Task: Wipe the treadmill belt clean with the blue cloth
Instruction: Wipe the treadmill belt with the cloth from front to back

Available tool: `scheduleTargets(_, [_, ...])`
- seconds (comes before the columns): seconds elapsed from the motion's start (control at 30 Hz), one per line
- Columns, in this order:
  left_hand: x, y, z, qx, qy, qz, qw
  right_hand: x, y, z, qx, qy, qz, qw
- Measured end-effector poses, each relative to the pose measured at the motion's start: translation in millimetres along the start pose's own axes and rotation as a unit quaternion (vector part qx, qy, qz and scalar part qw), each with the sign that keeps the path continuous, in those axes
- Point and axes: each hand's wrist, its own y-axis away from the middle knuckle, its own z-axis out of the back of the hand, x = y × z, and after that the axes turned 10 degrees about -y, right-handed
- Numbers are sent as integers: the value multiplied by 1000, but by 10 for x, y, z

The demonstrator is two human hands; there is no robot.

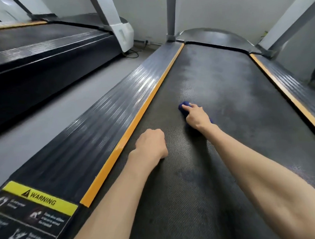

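The dark textured treadmill belt [224,83] runs away from me between two orange strips. A bunched blue cloth [183,107] lies on the belt's middle, mostly covered by my right hand [197,115], which presses down on it with fingers stretched over the top. My left hand [151,143] rests on the belt nearer to me, beside the left orange strip, its fingers curled under into a fist that holds nothing. A paler, hazy patch shows on the belt beyond the cloth.
Ribbed black side rails [105,113] flank the belt; the left one bears a yellow warning label [40,197]. Grey uprights [171,14] rise at the far end. A second treadmill [40,50] stands to the left across a strip of grey floor [35,133].
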Motion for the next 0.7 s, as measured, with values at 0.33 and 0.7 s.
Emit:
scheduleTargets(0.33, [-72,-77,37,-30,-30,19,999,-104,-191,35,77,-5,37,996])
scheduleTargets(0.7, [-77,-43,57,-26,-11,23,999,128,301,-3,130,-39,176,975])
